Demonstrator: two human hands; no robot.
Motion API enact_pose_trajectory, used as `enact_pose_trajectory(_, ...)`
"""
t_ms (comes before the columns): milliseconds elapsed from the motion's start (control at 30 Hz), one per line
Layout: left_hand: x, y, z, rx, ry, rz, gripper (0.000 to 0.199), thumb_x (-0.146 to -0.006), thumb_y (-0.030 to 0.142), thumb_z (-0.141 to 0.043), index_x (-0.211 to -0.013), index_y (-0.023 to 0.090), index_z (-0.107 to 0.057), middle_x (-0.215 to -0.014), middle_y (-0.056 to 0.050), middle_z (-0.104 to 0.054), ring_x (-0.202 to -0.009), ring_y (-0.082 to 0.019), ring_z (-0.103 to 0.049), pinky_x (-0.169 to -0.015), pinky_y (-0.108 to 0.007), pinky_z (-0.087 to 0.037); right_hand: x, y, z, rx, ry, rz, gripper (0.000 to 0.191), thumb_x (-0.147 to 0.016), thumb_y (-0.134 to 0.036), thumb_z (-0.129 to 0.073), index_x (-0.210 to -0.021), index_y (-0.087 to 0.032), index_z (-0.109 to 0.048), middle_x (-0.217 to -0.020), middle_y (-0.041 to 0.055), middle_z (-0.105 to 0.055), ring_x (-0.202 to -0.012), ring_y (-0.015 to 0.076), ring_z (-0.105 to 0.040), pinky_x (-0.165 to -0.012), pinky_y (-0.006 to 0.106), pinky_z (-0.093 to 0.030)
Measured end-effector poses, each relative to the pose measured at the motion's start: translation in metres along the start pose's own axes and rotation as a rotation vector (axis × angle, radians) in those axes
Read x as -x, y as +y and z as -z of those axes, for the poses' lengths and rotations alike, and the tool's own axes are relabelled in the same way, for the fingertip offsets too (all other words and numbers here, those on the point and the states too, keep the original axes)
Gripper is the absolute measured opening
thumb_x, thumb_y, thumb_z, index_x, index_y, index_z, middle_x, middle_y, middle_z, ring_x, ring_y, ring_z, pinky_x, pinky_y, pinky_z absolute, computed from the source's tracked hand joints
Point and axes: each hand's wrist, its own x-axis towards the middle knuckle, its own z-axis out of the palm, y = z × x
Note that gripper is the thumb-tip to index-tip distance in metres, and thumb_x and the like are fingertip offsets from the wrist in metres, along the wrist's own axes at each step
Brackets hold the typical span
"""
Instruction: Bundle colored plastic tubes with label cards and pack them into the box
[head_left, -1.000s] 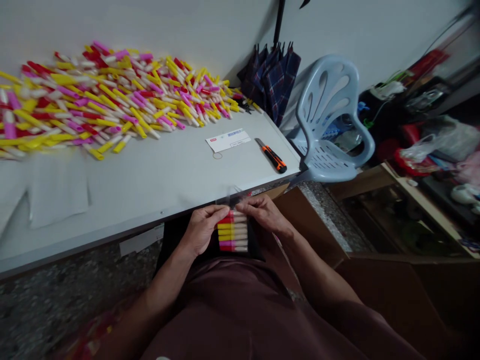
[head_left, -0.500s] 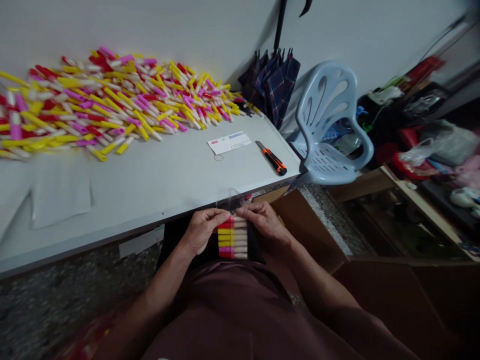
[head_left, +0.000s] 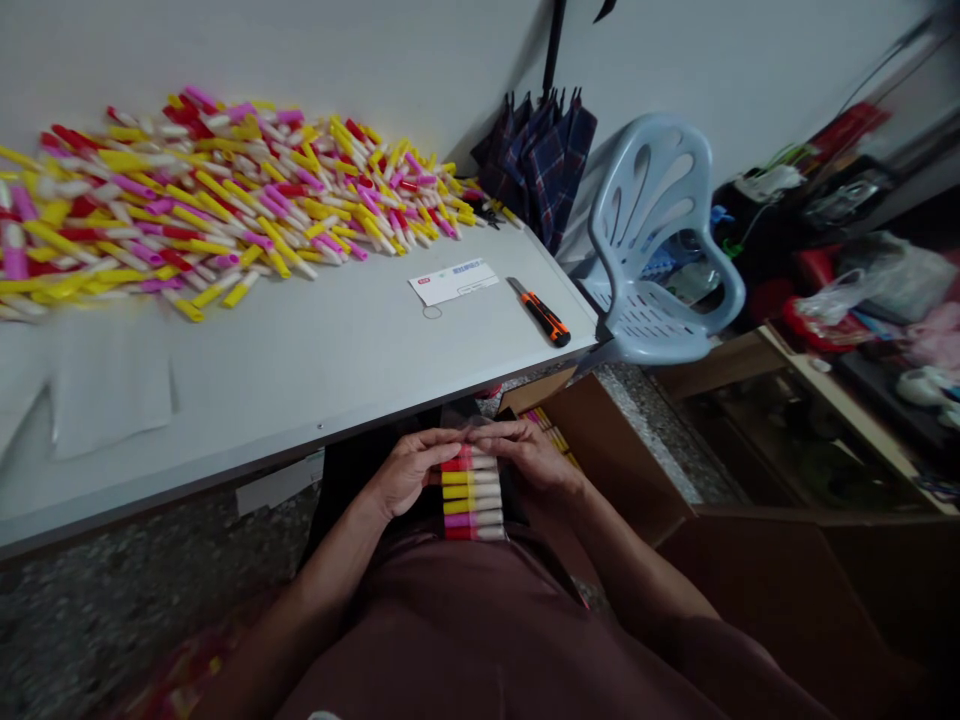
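Observation:
A clear plastic bag holds a row of several short tubes in red, yellow and pink with whitish ends, stacked side by side in my lap. My left hand pinches the upper left edge of the bag between thumb and fingers. On the upper right edge, my right hand is closed on the same bag, its fingertips meeting those of my left hand. Beyond them, a big pile of similar loose tubes spreads over the back of the white table.
On the table lie an orange and black cutter, a white card and clear bags. A folded umbrella and a blue chair stand beyond. An open cardboard box with tubes is at the right.
Both hands have flattened their fingers over the top of the bag, and the bag's upper flap no longer stands up. The tubes sit slightly lower in view.

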Motion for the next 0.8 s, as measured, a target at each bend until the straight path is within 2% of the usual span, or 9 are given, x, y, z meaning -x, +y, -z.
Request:
enact_pose_trajectory(67,-0.002,-0.003,0.007,-0.038,-0.078,0.004,0.035,-0.074,0.035,-0.092,-0.104,0.018,-0.08,-0.103,-0.008,-0.08,-0.088,-0.02,-0.075,-0.078,-0.032,-0.062,0.001,0.005,0.005,0.023,-0.036,0.011,0.023,-0.084,-0.035,-0.082,-0.102,-0.021,-0.085,-0.092,0.0044,-0.078,-0.079,0.0163,-0.066,-0.076,0.031,-0.052)
enact_pose_trajectory(167,-0.005,-0.007,0.013,-0.061,-0.13,-0.035,0.026,-0.077,0.033,-0.089,-0.093,0.016,-0.079,-0.1,-0.009,-0.08,-0.086,-0.02,-0.075,-0.076,-0.029,-0.061,0.004,0.006,0.012,0.061,-0.098,0.064,0.017,-0.087,-0.031,-0.077,-0.098,-0.021,-0.085,-0.09,0.0038,-0.075,-0.077,0.0148,-0.064,-0.073,0.028,-0.05)
enact_pose_trajectory(300,-0.006,-0.011,0.016,0.034,-0.177,-0.051,0.016,-0.075,0.026,-0.087,-0.079,0.016,-0.075,-0.108,-0.01,-0.08,-0.099,-0.024,-0.075,-0.085,-0.032,-0.059,0.008,0.001,0.018,0.166,-0.212,0.141,0.013,-0.089,-0.03,-0.076,-0.093,-0.022,-0.086,-0.099,0.0052,-0.073,-0.089,0.0167,-0.065,-0.083,0.03,-0.051)
enact_pose_trajectory(400,-0.004,-0.011,0.018,0.085,-0.242,-0.054,0.024,-0.074,0.035,-0.084,-0.074,0.015,-0.072,-0.109,-0.013,-0.079,-0.093,-0.025,-0.073,-0.081,-0.035,-0.059,0.012,0.001,0.02,0.2,-0.231,0.159,0.014,-0.092,-0.032,-0.075,-0.094,-0.022,-0.085,-0.105,0.0061,-0.072,-0.097,0.0186,-0.065,-0.092,0.034,-0.05)
enact_pose_trajectory(500,-0.001,-0.013,0.017,-0.006,-0.147,-0.082,0.043,-0.078,0.05,-0.081,-0.063,0.014,-0.064,-0.083,-0.008,-0.074,-0.072,-0.018,-0.067,-0.068,-0.03,-0.056,0.016,0.005,0.023,0.207,-0.211,0.195,0.016,-0.094,-0.032,-0.072,-0.097,-0.022,-0.085,-0.109,0.0065,-0.071,-0.103,0.0203,-0.064,-0.097,0.036,-0.047)
enact_pose_trajectory(600,0.004,-0.017,0.011,-0.206,0.022,-0.067,0.045,-0.069,0.042,-0.093,-0.064,0.015,-0.058,-0.065,0.001,-0.064,-0.061,-0.011,-0.06,-0.06,-0.023,-0.052,0.022,0.007,0.027,0.202,-0.199,0.231,0.02,-0.096,-0.032,-0.067,-0.101,-0.024,-0.085,-0.114,0.0069,-0.071,-0.108,0.0221,-0.063,-0.1,0.038,-0.045)
enact_pose_trajectory(700,0.009,-0.017,0.004,-0.227,0.06,-0.032,0.042,-0.069,0.038,-0.094,-0.085,0.016,-0.061,-0.078,-0.001,-0.072,-0.069,-0.015,-0.068,-0.065,-0.025,-0.056,0.025,0.006,0.027,0.202,-0.201,0.234,0.027,-0.101,-0.037,-0.063,-0.106,-0.023,-0.085,-0.116,0.0078,-0.071,-0.11,0.0232,-0.064,-0.102,0.039,-0.045)
enact_pose_trajectory(800,0.013,-0.012,0.001,-0.207,0.041,-0.019,0.045,-0.074,0.038,-0.091,-0.1,0.017,-0.061,-0.093,-0.007,-0.078,-0.08,-0.02,-0.075,-0.071,-0.03,-0.06,0.026,0.009,0.022,0.19,-0.13,0.195,0.026,-0.099,-0.042,-0.068,-0.101,-0.022,-0.084,-0.11,0.0076,-0.071,-0.102,0.0211,-0.065,-0.095,0.037,-0.049)
